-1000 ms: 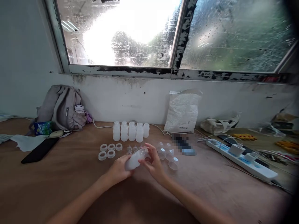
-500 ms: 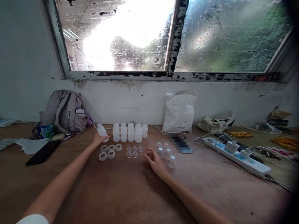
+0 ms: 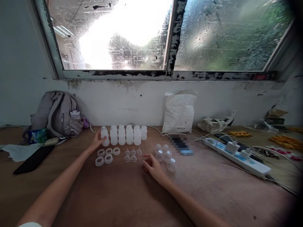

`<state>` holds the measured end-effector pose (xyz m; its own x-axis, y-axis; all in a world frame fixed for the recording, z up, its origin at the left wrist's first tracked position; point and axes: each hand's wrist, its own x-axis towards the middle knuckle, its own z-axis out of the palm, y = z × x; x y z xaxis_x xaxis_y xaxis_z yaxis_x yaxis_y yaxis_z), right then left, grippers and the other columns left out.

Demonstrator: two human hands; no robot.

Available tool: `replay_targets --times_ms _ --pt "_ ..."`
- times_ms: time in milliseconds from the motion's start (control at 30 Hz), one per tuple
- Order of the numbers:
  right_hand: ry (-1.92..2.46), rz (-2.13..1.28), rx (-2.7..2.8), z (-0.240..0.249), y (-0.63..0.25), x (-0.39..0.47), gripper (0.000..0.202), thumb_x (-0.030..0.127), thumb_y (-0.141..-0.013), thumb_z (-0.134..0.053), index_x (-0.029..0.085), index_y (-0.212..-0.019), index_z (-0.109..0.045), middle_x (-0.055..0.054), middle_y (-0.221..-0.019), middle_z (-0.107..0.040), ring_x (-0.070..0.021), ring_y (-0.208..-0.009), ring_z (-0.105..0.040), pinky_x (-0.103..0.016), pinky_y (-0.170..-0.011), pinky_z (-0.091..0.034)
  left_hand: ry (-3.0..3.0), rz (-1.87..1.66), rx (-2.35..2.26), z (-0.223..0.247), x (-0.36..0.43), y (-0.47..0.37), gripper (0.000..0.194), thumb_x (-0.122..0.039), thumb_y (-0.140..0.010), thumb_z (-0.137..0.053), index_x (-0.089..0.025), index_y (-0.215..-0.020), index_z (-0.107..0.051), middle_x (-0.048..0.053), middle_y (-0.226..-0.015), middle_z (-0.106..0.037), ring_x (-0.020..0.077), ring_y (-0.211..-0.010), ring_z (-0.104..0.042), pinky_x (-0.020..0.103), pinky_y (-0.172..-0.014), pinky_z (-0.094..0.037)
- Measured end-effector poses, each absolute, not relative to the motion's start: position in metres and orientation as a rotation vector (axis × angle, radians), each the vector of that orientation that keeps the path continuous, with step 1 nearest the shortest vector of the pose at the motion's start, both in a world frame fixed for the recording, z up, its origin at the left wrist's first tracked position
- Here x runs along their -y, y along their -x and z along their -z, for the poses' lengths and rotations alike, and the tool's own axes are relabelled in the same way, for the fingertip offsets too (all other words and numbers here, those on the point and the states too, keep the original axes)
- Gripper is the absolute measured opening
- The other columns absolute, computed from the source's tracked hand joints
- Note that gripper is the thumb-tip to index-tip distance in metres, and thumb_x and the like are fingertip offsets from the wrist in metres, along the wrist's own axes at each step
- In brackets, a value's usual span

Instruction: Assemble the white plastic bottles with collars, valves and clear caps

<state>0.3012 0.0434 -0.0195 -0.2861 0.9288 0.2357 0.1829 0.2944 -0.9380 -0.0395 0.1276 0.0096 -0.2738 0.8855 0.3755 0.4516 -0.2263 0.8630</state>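
Observation:
My left hand [image 3: 97, 141] is at a frosted bottle [image 3: 105, 136], its fingers on the bottle's left side; the bottle stands upright at the left end of a row of similar bottles [image 3: 121, 135]. In front of the row lie several translucent rings [image 3: 108, 158] and several clear nipple-shaped pieces [image 3: 133, 158]. My right hand [image 3: 152, 167] rests on the table with bent fingers apart and nothing in them. Just beyond and to its right are several clear domed caps [image 3: 171, 166], some with a pale round spot.
A grey backpack [image 3: 58, 116] and a black flat case [image 3: 34, 160] are at the left. Against the wall leans a white bag [image 3: 179, 113]. A phone [image 3: 181, 144] lies before it. A white power strip [image 3: 239, 157] with plugs and cables runs along the right.
The bottle at my left hand has gone from tilted to upright, beside the row. My right hand has hardly moved. The view has shifted slightly.

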Motion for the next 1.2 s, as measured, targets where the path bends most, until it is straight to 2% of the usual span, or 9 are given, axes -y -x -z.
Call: replay_targets --times_ms 100,200,300,500,700,833,967,1100,1200 --pt "1.029 -1.071 1.691 0.017 -0.301 -0.042 0.024 0.031 -0.075 -0.048 0.018 -0.095 -0.045 0.002 -0.066 -0.051 -0.0109 -0.052 -0.05 -0.024 -0.048 -0.043 -1.539 -1.711 -1.9 -0.04 -0.143 0.054 0.049 -0.047 -0.076 -0.038 -0.015 -0.113 -0.041 0.013 -0.111 -0.054 0.0193 -0.098 -0.055 0.029 -0.077 -0.047" --pt "1.037 -1.073 1.68 0.015 -0.3 -0.041 0.022 0.031 -0.076 -0.047 0.018 -0.093 -0.046 0.002 -0.064 -0.051 -0.0108 -0.051 -0.05 -0.024 -0.047 -0.043 -1.673 -1.513 -2.002 -0.081 -0.168 0.058 0.043 -0.043 -0.077 -0.037 -0.011 -0.101 -0.051 0.013 -0.094 -0.061 0.0184 -0.081 -0.061 0.029 -0.069 -0.048" --pt "1.036 -1.073 1.661 0.016 -0.301 -0.041 0.019 0.031 -0.076 -0.047 0.018 -0.09 -0.047 0.002 -0.064 -0.05 -0.0106 -0.05 -0.05 -0.023 -0.046 -0.042 -1.862 -1.188 -2.004 -0.113 -0.197 0.043 0.033 -0.038 -0.072 -0.047 -0.014 -0.092 -0.058 0.006 -0.081 -0.065 0.0157 -0.069 -0.061 0.026 -0.064 -0.047" --pt "1.049 -1.076 1.618 0.021 -0.301 -0.043 0.017 0.032 -0.077 -0.045 0.018 -0.085 -0.048 0.001 -0.065 -0.05 -0.0102 -0.047 -0.049 -0.022 -0.041 -0.041 -2.007 -0.463 -2.133 -0.125 -0.238 0.0 0.011 -0.016 -0.044 -0.069 -0.017 -0.053 -0.062 0.004 -0.065 -0.065 0.0221 -0.075 -0.06 0.028 -0.07 -0.044" --pt "1.071 -1.047 1.627 0.016 -0.301 -0.041 0.014 0.029 -0.076 -0.045 0.017 -0.081 -0.049 0.001 -0.064 -0.051 -0.0098 -0.045 -0.048 -0.022 -0.04 -0.039 -1.997 -0.108 -2.208 -0.12 -0.242 -0.017 0.012 -0.015 -0.043 -0.069 -0.013 -0.054 -0.063 0.01 -0.063 -0.065 0.0244 -0.067 -0.061 0.031 -0.064 -0.046" --pt "1.075 -1.044 1.646 0.015 -0.301 -0.041 0.011 0.026 -0.076 -0.044 0.018 -0.081 -0.049 0.002 -0.062 -0.05 -0.0098 -0.045 -0.048 -0.021 -0.041 -0.04 -2.151 -0.214 -2.203 -0.132 -0.228 -0.019 0.024 -0.024 -0.053 -0.066 -0.015 -0.075 -0.065 0.01 -0.084 -0.066 0.0241 -0.079 -0.06 0.03 -0.069 -0.045" --pt "1.083 -1.023 1.707 0.018 -0.302 -0.042 0.012 0.024 -0.077 -0.042 0.017 -0.084 -0.049 0.001 -0.063 -0.05 -0.0102 -0.048 -0.049 -0.022 -0.045 -0.04 -2.355 -0.525 -2.192 -0.145 -0.179 -0.017 0.034 -0.032 -0.075 -0.044 -0.02 -0.107 -0.052 0.006 -0.113 -0.054 0.0208 -0.103 -0.049 0.029 -0.083 -0.039" --pt "1.127 -0.893 1.816 0.017 -0.298 -0.044 0.013 0.02 -0.076 -0.043 0.016 -0.084 -0.052 0.001 -0.063 -0.053 -0.0104 -0.05 -0.049 -0.022 -0.05 -0.04 -2.765 -0.969 -1.94 -0.124 -0.1 -0.015 0.024 -0.029 -0.08 -0.038 -0.017 -0.091 -0.055 0.006 -0.091 -0.06 0.0188 -0.09 -0.052 0.029 -0.081 -0.039" --pt "1.125 -0.734 1.944 0.018 -0.288 -0.053 0.013 0.018 -0.075 -0.044 0.016 -0.082 -0.055 -0.001 -0.064 -0.056 -0.0124 -0.057 -0.052 -0.023 -0.055 -0.04 -2.989 -0.618 -1.707 -0.08 -0.05 -0.011 0.024 -0.032 -0.081 -0.039 -0.018 -0.078 -0.057 0.005 -0.079 -0.059 0.0186 -0.081 -0.052 0.031 -0.077 -0.039"
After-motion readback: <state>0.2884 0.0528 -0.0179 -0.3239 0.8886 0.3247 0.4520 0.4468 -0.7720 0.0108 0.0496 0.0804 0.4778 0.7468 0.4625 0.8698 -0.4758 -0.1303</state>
